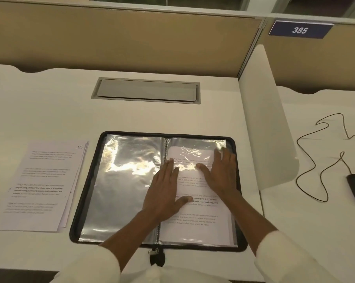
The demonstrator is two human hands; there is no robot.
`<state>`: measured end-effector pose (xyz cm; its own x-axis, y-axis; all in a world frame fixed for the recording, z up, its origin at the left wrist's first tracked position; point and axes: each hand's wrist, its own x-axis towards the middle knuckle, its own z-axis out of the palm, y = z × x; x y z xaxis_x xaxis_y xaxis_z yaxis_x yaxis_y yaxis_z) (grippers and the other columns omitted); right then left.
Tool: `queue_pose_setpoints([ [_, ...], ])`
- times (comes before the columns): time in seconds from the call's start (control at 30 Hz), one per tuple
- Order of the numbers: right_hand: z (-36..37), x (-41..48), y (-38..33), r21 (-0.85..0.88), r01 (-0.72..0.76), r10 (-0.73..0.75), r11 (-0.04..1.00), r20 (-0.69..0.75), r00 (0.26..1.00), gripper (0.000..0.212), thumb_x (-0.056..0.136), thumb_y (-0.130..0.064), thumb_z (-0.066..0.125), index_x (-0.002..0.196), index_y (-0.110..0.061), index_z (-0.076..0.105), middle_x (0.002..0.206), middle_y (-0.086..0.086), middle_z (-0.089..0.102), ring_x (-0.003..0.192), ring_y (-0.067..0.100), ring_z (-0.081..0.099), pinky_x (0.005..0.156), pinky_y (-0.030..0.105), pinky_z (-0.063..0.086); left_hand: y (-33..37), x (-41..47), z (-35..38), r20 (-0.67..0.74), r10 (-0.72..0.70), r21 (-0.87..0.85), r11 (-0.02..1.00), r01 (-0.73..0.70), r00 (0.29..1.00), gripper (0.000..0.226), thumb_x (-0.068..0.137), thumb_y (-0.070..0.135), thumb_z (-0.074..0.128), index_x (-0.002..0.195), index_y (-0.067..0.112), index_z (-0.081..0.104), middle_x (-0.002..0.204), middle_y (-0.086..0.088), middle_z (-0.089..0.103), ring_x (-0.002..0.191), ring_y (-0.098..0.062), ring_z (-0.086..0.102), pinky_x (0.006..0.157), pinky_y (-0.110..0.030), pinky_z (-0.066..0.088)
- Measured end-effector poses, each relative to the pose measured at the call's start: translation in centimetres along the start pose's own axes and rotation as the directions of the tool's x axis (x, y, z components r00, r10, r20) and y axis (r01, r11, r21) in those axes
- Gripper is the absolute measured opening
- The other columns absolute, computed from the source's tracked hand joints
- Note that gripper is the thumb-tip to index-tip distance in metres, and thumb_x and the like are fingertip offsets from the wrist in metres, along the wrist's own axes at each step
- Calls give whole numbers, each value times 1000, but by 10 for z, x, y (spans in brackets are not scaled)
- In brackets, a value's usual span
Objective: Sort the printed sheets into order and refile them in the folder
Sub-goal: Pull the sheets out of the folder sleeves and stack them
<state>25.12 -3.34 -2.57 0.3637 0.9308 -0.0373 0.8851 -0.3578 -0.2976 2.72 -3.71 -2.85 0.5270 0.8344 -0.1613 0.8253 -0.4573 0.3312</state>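
The folder lies opened flat on the worktop right in front of the person, its black zip edge framing shiny clear sleeves that catch the light. Its spine runs from 12 to 6 o'clock, with the zip pull hanging off the 6 o'clock end. In the sleeve on the 3 o'clock side sits a printed sheet, long axis along 12 to 6, the top of its text toward 12; it is white with several short paragraphs (some lines in bold). The left hand lies flat across the spine and the sheet's 9 o'clock edge, fingers straight toward 12, thumb spread toward 3. The right hand presses flat on the same sleeve nearer its 3 o'clock edge, fingers straight, gripping nothing. At 9 o'clock of the folder, just beside it, rests a stack of sheets, long axis tilted slightly toward 1 o'clock, the top one marked "10" by hand in its far corner
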Motion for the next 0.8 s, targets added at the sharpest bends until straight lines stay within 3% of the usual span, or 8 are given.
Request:
queue_pose_setpoints([
  [0.13,-3,37,-8,-217,59,-45,974,69,997,111,90,-85,42,154,6,39,161,27,36,148,42,32,125,50,29,-6,-3,15,-37,55,-2,998,-55,998,108,97,85,32,169,12,-1,175,-2,-23,161,-19,-20,132,-42,-1],
  [0.27,4,45,-14,-327,59,-44,943,52,998,101,92,-84,38,147,-1,54,153,24,46,142,41,39,120,50,32,-7,-6,17,-99,51,-45,997,-56,994,106,97,83,36,169,14,2,176,-1,-17,162,-17,-15,132,-41,0],
  [0.37,7,40,-19,-223,96,-96,970,12,995,62,95,-66,60,133,-18,69,146,16,51,137,38,42,117,52,34,-9,-6,18,-124,63,-53,996,-70,990,103,98,81,38,169,13,7,177,-3,-13,163,-18,-12,133,-42,5],
  [0.47,-5,40,-28,36,91,-90,995,-31,995,31,88,-44,78,111,-24,75,136,9,55,131,31,48,113,49,40,-11,-5,19,-132,60,-48,997,-66,990,102,98,81,38,169,13,8,177,-3,-11,163,-20,-9,133,-46,12],
  [0.57,-31,62,-40,301,-57,18,952,131,991,35,79,-48,86,100,-27,68,121,0,56,111,20,57,97,41,52,-12,-5,20,-127,65,-59,996,-73,990,102,99,80,39,169,12,8,177,-5,-9,164,-21,-7,132,-48,17],
  [0.67,-52,102,-45,375,-202,73,905,330,941,43,71,-51,93,95,-25,69,105,-3,70,94,17,68,84,38,58,-13,-5,20,-119,65,-57,996,-72,991,101,99,80,39,169,14,7,177,-4,-11,164,-21,-9,131,-48,17],
  [0.73,-62,126,-46,385,-198,1,902,455,891,39,71,-47,95,92,-22,75,94,-2,78,87,18,75,79,34,58,-13,-5,20,-117,65,-57,996,-72,991,101,99,80,38,169,15,6,177,-3,-12,163,-21,-10,132,-48,16],
  [0.8,-69,142,-47,377,-96,-154,921,580,800,30,79,-43,91,97,-20,80,86,-1,81,82,12,76,77,28,54,-13,-5,20,-120,63,-65,995,-71,991,100,99,79,39,169,16,5,177,-2,-12,163,-21,-10,132,-49,15],
])
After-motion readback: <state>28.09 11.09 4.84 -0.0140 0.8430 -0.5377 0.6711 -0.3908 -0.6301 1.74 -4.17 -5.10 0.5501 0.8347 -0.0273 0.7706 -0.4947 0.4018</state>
